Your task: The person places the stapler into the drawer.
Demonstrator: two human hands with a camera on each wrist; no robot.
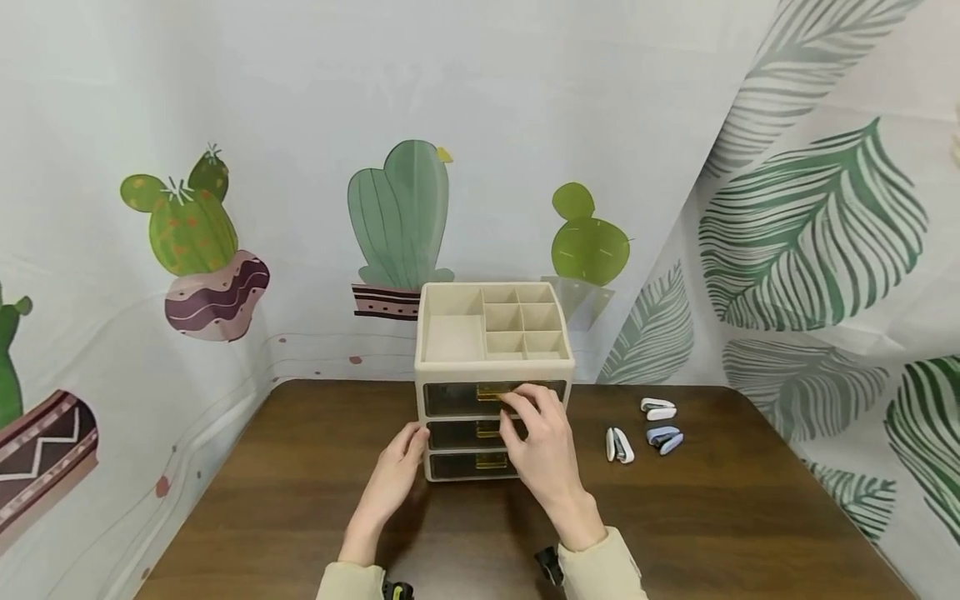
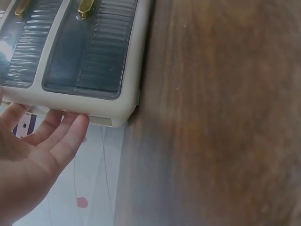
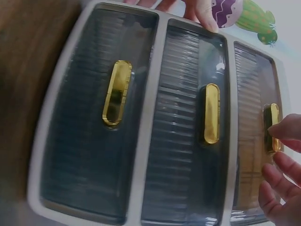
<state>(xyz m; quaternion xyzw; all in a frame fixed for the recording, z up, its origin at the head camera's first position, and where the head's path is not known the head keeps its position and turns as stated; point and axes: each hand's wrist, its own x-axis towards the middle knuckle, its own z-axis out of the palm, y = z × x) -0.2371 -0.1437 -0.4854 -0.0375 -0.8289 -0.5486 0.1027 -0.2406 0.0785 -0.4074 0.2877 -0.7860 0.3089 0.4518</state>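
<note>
Looks to me like the step here is working the top drawer [image 1: 450, 402] of this cream drawer organizer [image 1: 480, 367], which sits at the far side of the desk [image 1: 712, 508], around the middle. My advice: pull straight toward yourself, level and slow, so the drawer doesn't rack in its slot. Since the grip is on the right part of the handle [image 1: 489, 392], I'd shift it closer to the center if it starts to skew. And brace the body, because a light plastic-looking box could easily slide along with the pull.

As for the fingers, the right hand [image 1: 543, 450] has them bent, with the tips grasping the gold handle and only a small gap between them; can't tell how hard they squeeze. The left hand [image 1: 393, 471] isn't clenched: its fingers are fairly straight, resting against the organizer's left side, thumb by the front edge.

Off to the right there's a white mini stapler [image 1: 619, 446], with another white mini stapler [image 1: 659, 408] and a blue mini stapler [image 1: 664, 439] just beside it, well apart from both hands.
</note>
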